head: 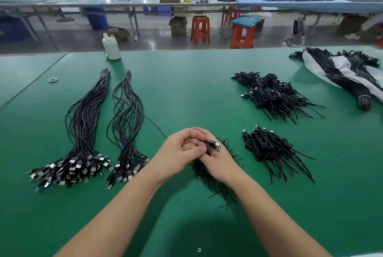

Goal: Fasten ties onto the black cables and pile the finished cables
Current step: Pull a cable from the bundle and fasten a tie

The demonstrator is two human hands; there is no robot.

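Note:
My left hand [178, 151] and my right hand [215, 159] meet at the table's middle. Both curl around one black USB cable [214, 145]; its silver plug sticks out to the right over my right hand. The cable's thin tail runs up and left from my hands. A heap of loose black ties [213, 178] lies under my right wrist. Two bundles of straight black cables [87, 124] [127, 124] lie at the left, plugs toward me. Two piles of coiled, tied cables [269, 148] [271, 95] sit at the right.
A white bottle [111, 46] stands at the table's far edge. A rubber band [53, 79] lies at far left. More bundled cables on white wrapping [344, 70] fill the far right corner. Beyond the green table [186, 82] are red stools and workbenches.

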